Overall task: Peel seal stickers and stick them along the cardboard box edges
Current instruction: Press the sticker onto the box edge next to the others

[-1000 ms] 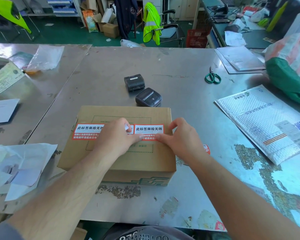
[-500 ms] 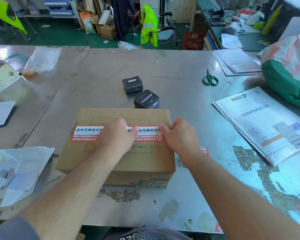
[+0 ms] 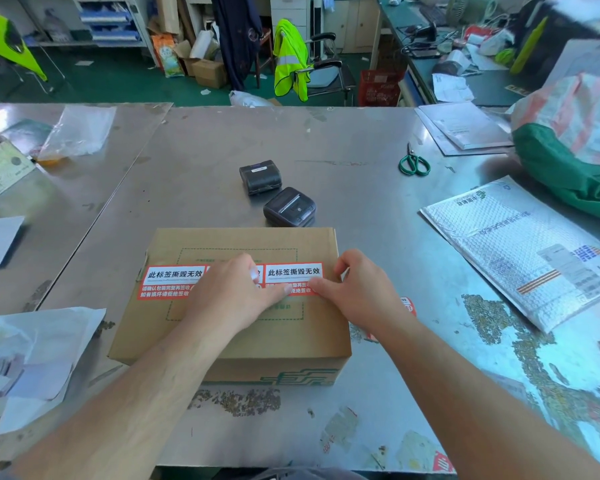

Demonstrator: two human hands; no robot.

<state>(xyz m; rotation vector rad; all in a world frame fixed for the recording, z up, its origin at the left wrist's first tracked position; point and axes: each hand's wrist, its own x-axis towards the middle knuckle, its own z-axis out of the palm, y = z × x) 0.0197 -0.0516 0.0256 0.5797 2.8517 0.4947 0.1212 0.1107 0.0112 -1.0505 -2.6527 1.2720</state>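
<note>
1. Head view: we find the box (image 3: 243,341) lying flat on the steel table (image 3: 361,188), close in front of the person, both forearms reaching over its top.
2. The left hand (image 3: 229,292) lies open, its straight fingers pressing down where the two red-and-white stickers meet. It grips nothing.
3. The right hand (image 3: 355,294) presses its thumb on the lower edge of the right sticker (image 3: 293,271), its other fingers loosely bent near the box's right edge. It also holds nothing.
4. The left sticker (image 3: 172,282) runs to the box's left edge and looks fully laid.
5. We judge the stickers thin, limp and quick to crease or cling. They are best peeled from a corner and smoothed outward from the middle. The box looks light but stiff enough to take firm pressure.
6. Half a second ago the right hand sat at the sticker's right end. Its thumb has since slid back inward to meet the left fingertips.
7. Beyond the box sit two black printers (image 3: 289,211), and farther right the scissors (image 3: 413,162).
</note>
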